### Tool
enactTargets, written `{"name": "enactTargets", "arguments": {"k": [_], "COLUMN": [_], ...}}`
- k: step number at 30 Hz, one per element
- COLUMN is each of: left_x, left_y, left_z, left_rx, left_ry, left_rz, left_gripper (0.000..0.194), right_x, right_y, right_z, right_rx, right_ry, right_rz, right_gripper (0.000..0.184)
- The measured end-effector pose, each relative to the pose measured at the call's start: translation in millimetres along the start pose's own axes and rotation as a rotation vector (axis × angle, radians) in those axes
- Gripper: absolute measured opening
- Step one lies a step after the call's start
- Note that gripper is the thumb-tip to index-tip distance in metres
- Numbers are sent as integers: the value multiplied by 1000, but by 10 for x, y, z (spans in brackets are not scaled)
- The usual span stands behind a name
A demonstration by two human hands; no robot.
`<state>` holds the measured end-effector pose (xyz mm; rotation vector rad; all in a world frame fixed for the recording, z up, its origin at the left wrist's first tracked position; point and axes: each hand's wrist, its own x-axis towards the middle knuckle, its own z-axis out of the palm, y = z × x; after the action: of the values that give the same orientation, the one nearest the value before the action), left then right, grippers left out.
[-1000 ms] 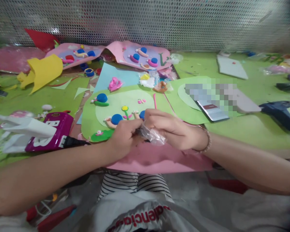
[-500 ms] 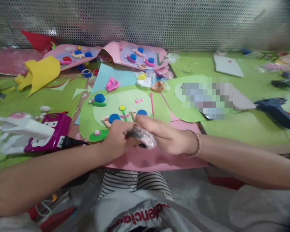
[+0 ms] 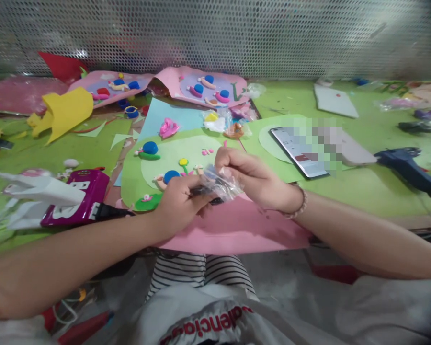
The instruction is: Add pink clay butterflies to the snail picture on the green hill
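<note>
My left hand point(image 3: 181, 203) is closed around a small clear plastic bag point(image 3: 224, 187) with something black inside. The fingers of my right hand point(image 3: 262, 179) pinch the upper right part of the same bag. Both hands are above the near edge of a pink sheet point(image 3: 244, 230). Just beyond them lies a green board point(image 3: 131, 167) decorated with clay snails, such as one with a blue shell point(image 3: 151, 147), a yellow flower point(image 3: 183, 163) and a pink butterfly point(image 3: 207, 152). My hands cover part of the board.
A purple power strip point(image 3: 89, 191) with white plugs stands at left. On the right are a phone point(image 3: 298, 151), a pale case point(image 3: 355, 148) and a blue glue gun point(image 3: 413, 167). Wrapped clay point(image 3: 215, 120), a yellow foam piece point(image 3: 68, 110) and pink decorated boards point(image 3: 168, 76) lie farther back.
My right hand has drawn up and slightly right, away from the left, and now pinches the bag's edge. More of the clear plastic shows between the hands.
</note>
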<state>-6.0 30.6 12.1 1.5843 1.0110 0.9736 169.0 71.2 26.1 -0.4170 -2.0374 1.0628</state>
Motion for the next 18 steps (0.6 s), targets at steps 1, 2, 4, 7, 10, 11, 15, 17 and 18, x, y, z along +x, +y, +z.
{"name": "enactTargets", "arguments": {"k": [1,2,4,7,10,11,15,17,18], "left_x": [3,6,13,20,25,28,38,38,37], "left_y": [-7,-15,-28,-36,-33,-32,-42,-48,-49], "left_z": [4,7,12,23,30,31,28,22,18], "left_rx": [-24,-50,-102,-148,-156,-152,-123,-98,-80], "left_ry": [6,13,31,26,19,21,40,30,26], "left_rz": [-22,-46,-87,-96,-90,-93,-114,-101,-84], "left_gripper": [23,22,21,22,23,22,20,20,21], "right_x": [5,11,21,32,34,32,26,26,27], "right_y": [0,2,8,24,37,38,25,15,11], "right_z": [-15,-28,-52,-80,-94,-95,-88,-73,-62], "right_rx": [18,40,86,139,147,138,24,-71,-119], "right_ry": [18,40,81,130,162,166,137,106,86], "right_rz": [12,25,65,144,171,169,126,78,53], "right_gripper": [21,21,23,26,27,27,27,26,25]}}
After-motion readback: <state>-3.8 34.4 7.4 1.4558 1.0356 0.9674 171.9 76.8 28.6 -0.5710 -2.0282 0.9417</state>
